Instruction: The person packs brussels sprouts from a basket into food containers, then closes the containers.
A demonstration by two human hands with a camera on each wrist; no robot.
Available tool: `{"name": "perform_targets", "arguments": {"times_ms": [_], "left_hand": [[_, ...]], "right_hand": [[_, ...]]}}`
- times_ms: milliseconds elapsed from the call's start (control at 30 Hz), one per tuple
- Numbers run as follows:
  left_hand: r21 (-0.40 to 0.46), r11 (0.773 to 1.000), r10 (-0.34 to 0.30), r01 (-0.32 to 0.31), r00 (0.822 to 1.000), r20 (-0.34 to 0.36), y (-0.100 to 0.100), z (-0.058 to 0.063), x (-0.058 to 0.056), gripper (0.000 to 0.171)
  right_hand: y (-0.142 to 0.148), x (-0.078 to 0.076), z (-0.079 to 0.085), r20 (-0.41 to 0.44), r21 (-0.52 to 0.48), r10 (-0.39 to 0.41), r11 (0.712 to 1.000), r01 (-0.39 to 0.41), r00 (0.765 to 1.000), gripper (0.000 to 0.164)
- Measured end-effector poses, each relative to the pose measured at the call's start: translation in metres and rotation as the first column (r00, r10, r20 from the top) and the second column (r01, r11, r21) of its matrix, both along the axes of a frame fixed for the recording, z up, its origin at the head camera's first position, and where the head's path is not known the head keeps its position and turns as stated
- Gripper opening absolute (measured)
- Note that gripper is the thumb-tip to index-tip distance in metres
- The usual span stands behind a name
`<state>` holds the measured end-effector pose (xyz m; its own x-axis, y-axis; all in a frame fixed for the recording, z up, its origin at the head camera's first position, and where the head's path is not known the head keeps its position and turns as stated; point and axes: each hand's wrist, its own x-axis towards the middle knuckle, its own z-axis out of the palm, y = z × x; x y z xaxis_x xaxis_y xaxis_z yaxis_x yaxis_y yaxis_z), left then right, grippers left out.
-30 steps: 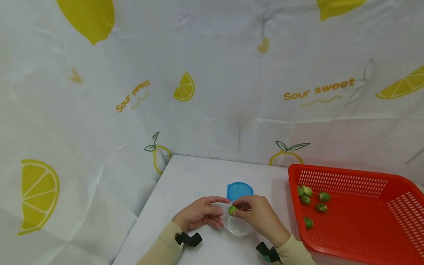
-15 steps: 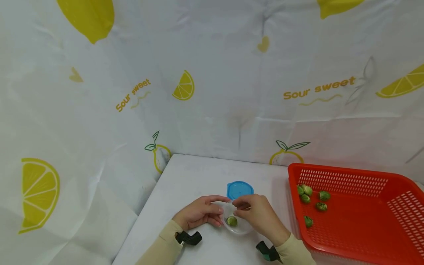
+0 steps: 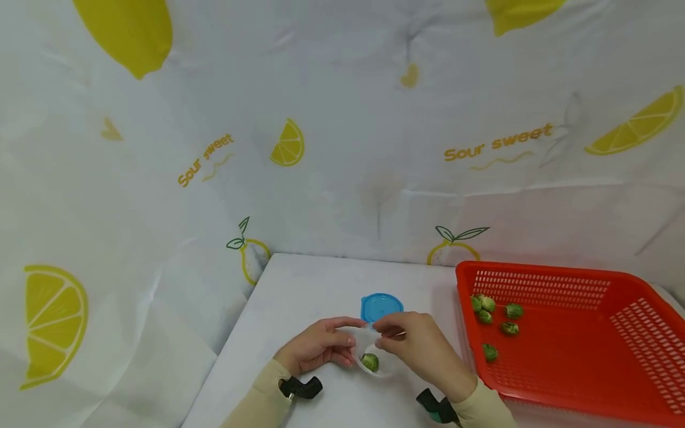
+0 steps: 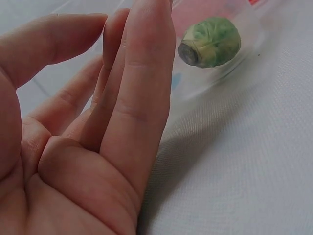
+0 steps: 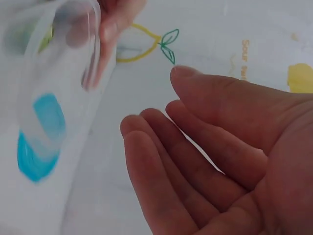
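Observation:
My left hand [image 3: 321, 346] holds the side of a small clear plastic container [image 3: 363, 339], thumb near the rim and fingers around its left side. Inside lies one green Brussels sprout [image 3: 370, 362]; its pale cut end shows on the sprout [image 4: 210, 43] in the left wrist view. Over the container's right side hovers my right hand [image 3: 420, 351], its fingers loosely bent. The right wrist view shows nothing between the fingers of that right hand [image 5: 210, 152]. A blue lid [image 3: 382, 307] lies flat on the table just behind the container.
A red perforated basket [image 3: 535, 268] stands on the right, with several Brussels sprouts [image 3: 514, 311] near its left end. The white table [image 3: 299, 279] meets a lemon-printed cloth [image 3: 342, 178] behind and at the left. A black wrist mount [image 3: 301, 387] sits on each sleeve.
My right hand has let go of the Brussels sprout, which dropped into the clear container. The container now looks tilted a little more. The head view has shifted slightly.

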<state>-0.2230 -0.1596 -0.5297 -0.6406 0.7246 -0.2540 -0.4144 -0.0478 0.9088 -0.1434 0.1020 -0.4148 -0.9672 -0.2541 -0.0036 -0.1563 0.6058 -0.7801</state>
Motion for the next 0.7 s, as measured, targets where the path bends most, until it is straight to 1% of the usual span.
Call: {"name": "perform_targets", "arguments": {"times_ms": [133,200,267,333,400,467,567,633,700], "left_hand": [[-0.014,1.0,0.013,-0.013,1.0,-0.024,0.001,0.001,-0.001,0.053],[-0.023,1.0,0.019,-0.02,0.999,-0.033,0.001,0.001,-0.002,0.053],[-0.03,0.999,0.024,-0.025,0.999,-0.025,0.0,0.002,-0.002,0.053],[-0.032,0.999,0.023,-0.024,1.0,-0.021,0.0,0.003,-0.002,0.053],[-0.031,0.999,0.021,-0.022,0.999,-0.026,0.0,0.003,-0.001,0.053],[-0.027,0.999,0.017,-0.018,0.999,-0.028,0.001,0.003,-0.001,0.054],[-0.023,1.0,0.009,-0.009,1.0,-0.018,0.001,0.002,0.001,0.055],[-0.021,1.0,0.005,-0.005,1.0,-0.006,0.001,0.001,0.003,0.055],[-0.018,1.0,-0.002,0.002,1.0,-0.007,0.002,0.001,0.004,0.055]], "right_hand": [[0.027,0.007,0.025,-0.007,0.058,0.001,0.998,-0.001,1.0,0.023],[0.047,0.008,0.037,-0.009,0.084,0.012,0.996,-0.011,1.0,0.024],[0.073,0.008,0.047,-0.006,0.113,0.02,0.993,-0.019,1.0,0.024],[0.102,0.005,0.053,-0.009,0.144,0.035,0.989,-0.033,0.999,0.024],[0.13,-0.001,0.056,0.007,0.176,0.042,0.983,-0.042,0.999,0.024],[0.157,-0.009,0.054,0.029,0.183,0.065,0.981,-0.07,0.997,0.026],[0.191,-0.021,0.043,0.132,0.114,0.103,0.986,-0.118,0.986,0.03],[0.21,-0.028,0.032,0.206,0.041,0.146,0.987,-0.158,0.967,0.033],[0.225,-0.032,0.02,0.276,-0.024,0.185,0.982,-0.186,0.943,0.034]]}}
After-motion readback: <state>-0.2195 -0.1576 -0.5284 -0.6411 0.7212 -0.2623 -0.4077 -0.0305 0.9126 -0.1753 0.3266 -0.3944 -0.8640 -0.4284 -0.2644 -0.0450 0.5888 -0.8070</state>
